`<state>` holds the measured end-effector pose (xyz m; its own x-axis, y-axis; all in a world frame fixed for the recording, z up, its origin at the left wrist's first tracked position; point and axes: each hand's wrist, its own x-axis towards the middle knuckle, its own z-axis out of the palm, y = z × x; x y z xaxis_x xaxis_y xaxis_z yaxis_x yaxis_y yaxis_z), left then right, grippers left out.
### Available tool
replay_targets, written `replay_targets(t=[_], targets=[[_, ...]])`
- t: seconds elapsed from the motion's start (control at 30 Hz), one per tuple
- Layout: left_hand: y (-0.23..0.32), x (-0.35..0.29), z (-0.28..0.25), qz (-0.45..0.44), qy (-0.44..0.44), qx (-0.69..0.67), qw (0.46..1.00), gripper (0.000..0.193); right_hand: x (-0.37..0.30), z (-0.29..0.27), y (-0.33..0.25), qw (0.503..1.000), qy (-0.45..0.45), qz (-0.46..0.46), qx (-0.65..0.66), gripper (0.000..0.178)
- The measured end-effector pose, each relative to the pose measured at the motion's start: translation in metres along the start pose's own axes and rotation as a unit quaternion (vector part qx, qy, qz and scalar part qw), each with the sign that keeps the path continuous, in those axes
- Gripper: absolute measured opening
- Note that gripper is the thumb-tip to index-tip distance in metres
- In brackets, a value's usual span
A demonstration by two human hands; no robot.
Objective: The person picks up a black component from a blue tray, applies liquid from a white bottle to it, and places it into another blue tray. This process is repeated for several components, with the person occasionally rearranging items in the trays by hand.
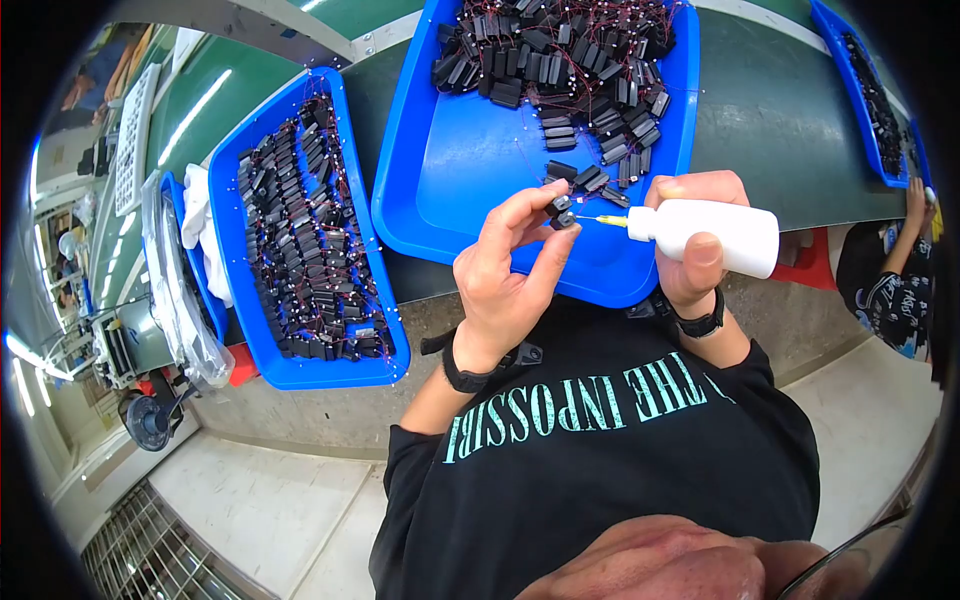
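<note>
My left hand [490, 275] is closed, pinching a small black block-shaped part [562, 212] between thumb and fingers. A white squeeze bottle [725, 236] lies tipped sideways in my right hand [688, 284], whose fingers are wrapped round it. From its mouth a yellow-hubbed needle nozzle [612, 221] points left, its thin tip at the black part; whether they touch I cannot tell. Both hands are over the near end of a blue tray [470, 160]. Farther back in that tray, black blocks with thin red wires [560, 60] lie in a loose heap.
A second blue tray [383, 368] at the left holds rows of similar wired black blocks. Another blue tray [850, 80] stands far right, with a co-worker's arm [908, 222] beside it. A metal rail [385, 35] crosses behind on the green bench [765, 110]. A small black fan [150, 422] is lower left.
</note>
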<state>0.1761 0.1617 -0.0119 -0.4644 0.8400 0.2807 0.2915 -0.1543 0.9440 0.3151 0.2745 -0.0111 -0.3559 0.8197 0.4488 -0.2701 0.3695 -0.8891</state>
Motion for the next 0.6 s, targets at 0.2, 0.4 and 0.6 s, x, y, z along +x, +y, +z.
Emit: replay_targets(t=[0.2,0.4,0.6], targets=[[-0.001,0.004,0.004,0.004,-0.011,0.006,1.0,0.035,0.004,-0.001,-0.003,1.0,0.003,0.011,-0.014,0.058],[0.002,0.004,0.001,-0.002,0.006,0.009,1.0,0.034,0.0,0.001,0.004,1.0,0.027,-0.013,-0.002,0.056],[0.015,0.006,-0.013,-0.054,0.015,-0.065,0.996,0.03,0.003,-0.004,0.019,0.962,0.254,-0.013,0.099,0.06]])
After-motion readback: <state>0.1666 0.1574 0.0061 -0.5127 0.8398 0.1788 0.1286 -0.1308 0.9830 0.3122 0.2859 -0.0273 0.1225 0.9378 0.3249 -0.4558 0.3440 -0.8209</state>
